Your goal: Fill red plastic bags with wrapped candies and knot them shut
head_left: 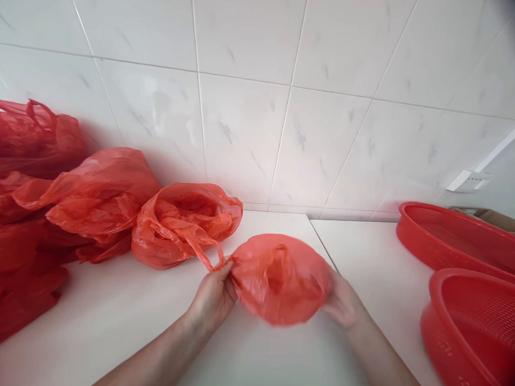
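- Head view, looking down at the person's two bare hands over a white worktop (151, 330) against a tiled wall (242, 142).
- Between the hands: a thin red plastic bag (274, 309), spread wide and puffed out, with a dark fold or opening near its middle.
- Left hand (218, 290): closed, thumb and fingers pinching the near-left edge of that bag.
- Right hand (344, 300): at the bag's opposite end, touching it. It is blurred and its fingers are hidden by the plastic, so whether they grip cannot be told.
- Just beyond the left hand, to its left: a second red bag (156, 248), bunched up, its handle loop (210, 261) reaching to the left fingertips.
- Farther left of that hand: another puffed bag (114, 174) and a heap of red bags (13, 280).
- Right of the right hand, apart from it: a near red basket (434, 328) and a far red basket (416, 232), both perforated.
- What could go wrong, as a judgement: the loop at the left fingertips may snag and drag the second bag along; the thin film could tear if the hands pull apart too hard; a loose hold on the right could let that end slip and collapse.
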Available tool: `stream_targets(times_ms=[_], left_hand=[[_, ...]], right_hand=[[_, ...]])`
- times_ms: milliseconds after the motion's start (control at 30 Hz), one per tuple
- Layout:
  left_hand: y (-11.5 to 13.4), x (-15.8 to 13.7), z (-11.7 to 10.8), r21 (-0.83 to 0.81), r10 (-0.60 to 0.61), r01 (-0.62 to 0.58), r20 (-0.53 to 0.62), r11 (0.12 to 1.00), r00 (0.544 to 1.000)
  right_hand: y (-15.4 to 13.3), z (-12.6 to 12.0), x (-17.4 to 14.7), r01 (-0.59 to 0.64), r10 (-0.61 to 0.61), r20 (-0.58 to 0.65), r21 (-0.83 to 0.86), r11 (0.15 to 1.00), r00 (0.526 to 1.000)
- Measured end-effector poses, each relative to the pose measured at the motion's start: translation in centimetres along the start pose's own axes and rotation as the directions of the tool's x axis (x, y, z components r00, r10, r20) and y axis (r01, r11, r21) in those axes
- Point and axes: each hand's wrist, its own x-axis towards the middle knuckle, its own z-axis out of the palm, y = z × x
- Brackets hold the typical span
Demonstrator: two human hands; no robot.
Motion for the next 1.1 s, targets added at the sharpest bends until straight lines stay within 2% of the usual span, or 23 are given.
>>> stream_targets(times_ms=[67,133,200,233,267,300,367,400,433,467,500,567,633,667,700,733,767,800,833,900,933,1033,1100], left_hand=[[0.6,0.7,-0.4,0.023,0.005,-0.003,-0.095,1.000,0.995],[0.8,0.9,-0.7,0.134,-0.010,0.022,-0.088,0.991,0.996],[0.6,0.6,-1.0,0.348,0.054,-0.037,-0.042,0.937,0.998],[0.3,0.3,-1.0,0.481,0.149,-0.124,-0.015,0.868,0.989],[0.0,0.0,-1.1,0.609,0.283,-0.243,0.031,0.755,0.959],[-0.3,-0.4,-1.1,0.714,0.430,-0.375,0.115,0.591,0.896],[-1.0,-1.1,-1.0,0.793,0.583,-0.584,0.396,0.174,0.710],[-1.2,-1.3,-0.8,0.763,0.561,-0.646,0.540,-0.012,0.628],[-1.3,-1.5,-0.6,0.713,0.498,-0.686,0.651,-0.143,0.572],[-1.3,-1.5,-0.3,0.672,0.426,-0.708,0.718,-0.217,0.551],[-1.2,-1.4,-0.1,0.657,0.373,-0.712,0.743,-0.247,0.556],[-0.8,-1.0,0.4,0.699,0.345,-0.686,0.706,-0.202,0.618],[-0.2,-0.5,0.5,0.773,0.351,-0.631,0.608,-0.057,0.712],[0.1,-0.4,0.5,0.807,0.360,-0.590,0.542,0.029,0.759],[0.3,-0.3,0.5,0.832,0.366,-0.543,0.472,0.117,0.802],[0.4,-0.3,0.4,0.846,0.365,-0.493,0.402,0.203,0.840],[0.5,-0.4,0.4,0.848,0.353,-0.442,0.334,0.291,0.874],[0.6,-0.6,0.4,0.833,0.322,-0.390,0.273,0.392,0.907],[0.6,-0.7,0.5,0.789,0.260,-0.326,0.217,0.521,0.941],[0.7,-0.7,0.7,0.627,0.088,-0.163,0.150,0.762,0.985],[0.9,-0.6,0.7,0.539,0.014,-0.088,0.139,0.838,0.990],[1.6,-0.1,0.2,0.369,-0.022,-0.013,0.090,0.929,0.996],[2.2,-0.1,-0.6,0.334,0.013,-0.022,0.028,0.942,1.000]], right_hand=[[-0.9,-1.4,0.5,-0.117,0.117,0.003,0.120,0.986,0.993],[-1.5,-2.3,0.6,-0.149,0.149,0.014,0.172,0.974,0.989],[-1.7,-2.5,0.4,-0.138,0.132,0.048,0.168,0.976,0.990],[-1.6,-2.4,0.3,-0.136,0.127,0.071,0.151,0.979,0.989],[-1.6,-2.2,0.1,-0.134,0.123,0.092,0.124,0.983,0.988],[-1.5,-2.0,-0.1,-0.134,0.125,0.106,0.083,0.988,0.987],[-1.4,-1.5,-0.4,-0.146,0.147,0.113,-0.017,0.989,0.983],[-1.4,-1.3,-0.6,-0.160,0.165,0.122,-0.050,0.986,0.979],[-1.4,-1.1,-0.7,-0.175,0.183,0.146,-0.068,0.982,0.972],[-1.6,-0.9,-0.9,-0.188,0.200,0.185,-0.077,0.979,0.962],[-1.8,-0.8,-1.0,-0.195,0.210,0.232,-0.083,0.977,0.950],[-2.5,-0.3,-1.5,-0.151,0.178,0.265,-0.118,0.981,0.948],[-3.5,0.6,-2.5,0.001,0.018,0.070,-0.255,0.967,0.997],[-4.0,1.3,-3.1,0.089,-0.131,-0.087,-0.375,0.923,0.988],[-4.4,2.0,-3.9,0.163,-0.314,-0.225,-0.511,0.844,0.923],[-4.6,2.8,-4.7,0.219,-0.495,-0.289,-0.640,0.737,0.820],[-4.6,3.6,-5.5,0.276,-0.637,-0.258,-0.739,0.614,0.727],[-4.4,4.4,-6.2,0.351,-0.720,-0.149,-0.795,0.494,0.678],[-3.9,5.1,-6.6,0.434,-0.743,-0.004,-0.810,0.395,0.670],[-2.3,5.8,-6.8,0.532,-0.657,0.245,-0.799,0.280,0.713],[-1.3,5.8,-6.5,0.514,-0.575,0.304,-0.822,0.244,0.760],[1.0,4.4,-5.0,0.320,-0.319,0.285,-0.945,0.064,0.904],[1.6,3.1,-4.3,0.283,-0.171,0.290,-0.957,-0.064,0.942]])
